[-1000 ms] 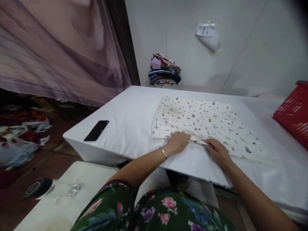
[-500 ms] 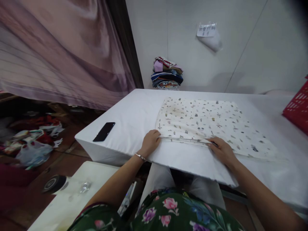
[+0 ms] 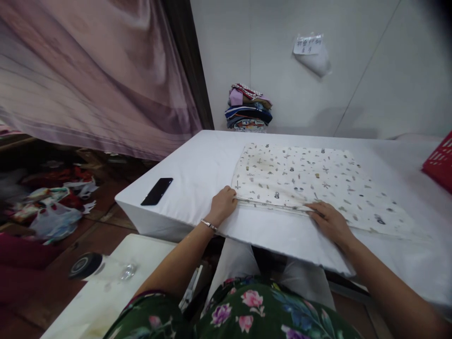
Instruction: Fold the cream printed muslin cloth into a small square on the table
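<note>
In the head view, the printed cloth [image 3: 296, 172] lies spread on the white table [image 3: 197, 183], its near edge doubled in layers; the left hand [image 3: 223, 206] grips that edge at its left corner, while the right hand [image 3: 330, 221] pinches it farther along (a dark phone [image 3: 157, 191] lies well apart to the left); the step in hand looks like straightening the layered edge; the next move seems to call for even tension, with the layers kept together between both grips.
</note>
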Motion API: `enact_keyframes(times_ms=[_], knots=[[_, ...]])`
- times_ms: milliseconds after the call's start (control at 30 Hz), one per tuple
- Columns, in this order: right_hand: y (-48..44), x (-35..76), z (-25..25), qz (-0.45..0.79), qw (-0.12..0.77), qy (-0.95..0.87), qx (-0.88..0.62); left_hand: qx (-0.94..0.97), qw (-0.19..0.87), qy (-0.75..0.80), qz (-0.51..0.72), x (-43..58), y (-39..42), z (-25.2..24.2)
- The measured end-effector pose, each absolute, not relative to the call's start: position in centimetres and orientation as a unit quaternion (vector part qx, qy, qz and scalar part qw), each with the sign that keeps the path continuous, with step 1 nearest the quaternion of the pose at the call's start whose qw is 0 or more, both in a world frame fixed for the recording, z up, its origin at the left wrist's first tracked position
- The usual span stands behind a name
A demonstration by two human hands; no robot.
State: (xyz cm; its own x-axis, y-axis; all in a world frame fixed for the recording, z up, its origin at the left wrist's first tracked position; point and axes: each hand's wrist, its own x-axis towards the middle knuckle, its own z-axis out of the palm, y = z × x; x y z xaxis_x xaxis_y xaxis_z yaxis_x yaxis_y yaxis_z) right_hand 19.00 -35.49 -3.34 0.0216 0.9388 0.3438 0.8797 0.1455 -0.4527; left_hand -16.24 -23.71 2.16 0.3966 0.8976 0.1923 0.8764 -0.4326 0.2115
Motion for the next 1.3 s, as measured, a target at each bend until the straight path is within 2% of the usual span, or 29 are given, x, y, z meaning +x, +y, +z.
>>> enact_keyframes(times_ms=[267, 433, 567, 667, 767, 933, 1100, 1200, 1300], knots=[[-35.7, 18.6, -2.8, 0.045, 0.291, -0.696, -0.655, 0.721, 0.132, 0.653, 0.190, -14.3, -23.4, 1.6], [-35.7, 18.6, -2.8, 0.048, 0.280, -0.696, -0.660, 0.754, 0.149, 0.613, 0.182, -13.9, -22.8, 1.4], [-35.7, 18.4, -2.5, 0.046, 0.277, -0.691, -0.666, 0.754, 0.232, 0.588, 0.180, -15.2, -21.7, 2.2], [-35.6, 18.1, -2.2, 0.047, 0.278, -0.695, -0.661, 0.752, 0.275, 0.584, 0.132, -16.2, -21.0, 2.8], [-35.6, 18.0, -2.1, 0.053, 0.279, -0.703, -0.652, 0.779, 0.238, 0.573, 0.091, -16.6, -20.9, 3.0], [-35.6, 18.2, -2.4, 0.059, 0.283, -0.706, -0.646, 0.828, 0.117, 0.546, 0.056, -16.5, -22.2, 3.3], [-35.7, 18.3, -2.4, 0.061, 0.269, -0.711, -0.647, 0.912, -0.016, 0.402, 0.079, -15.7, -23.4, 3.4], [-35.9, 18.0, -2.3, 0.049, 0.270, -0.715, -0.643, 0.927, -0.014, 0.367, 0.081, -15.5, -23.4, 2.9], [-36.1, 17.5, -2.2, 0.012, 0.262, -0.732, -0.629, 0.919, 0.044, 0.383, 0.077, -16.1, -23.1, 2.6]])
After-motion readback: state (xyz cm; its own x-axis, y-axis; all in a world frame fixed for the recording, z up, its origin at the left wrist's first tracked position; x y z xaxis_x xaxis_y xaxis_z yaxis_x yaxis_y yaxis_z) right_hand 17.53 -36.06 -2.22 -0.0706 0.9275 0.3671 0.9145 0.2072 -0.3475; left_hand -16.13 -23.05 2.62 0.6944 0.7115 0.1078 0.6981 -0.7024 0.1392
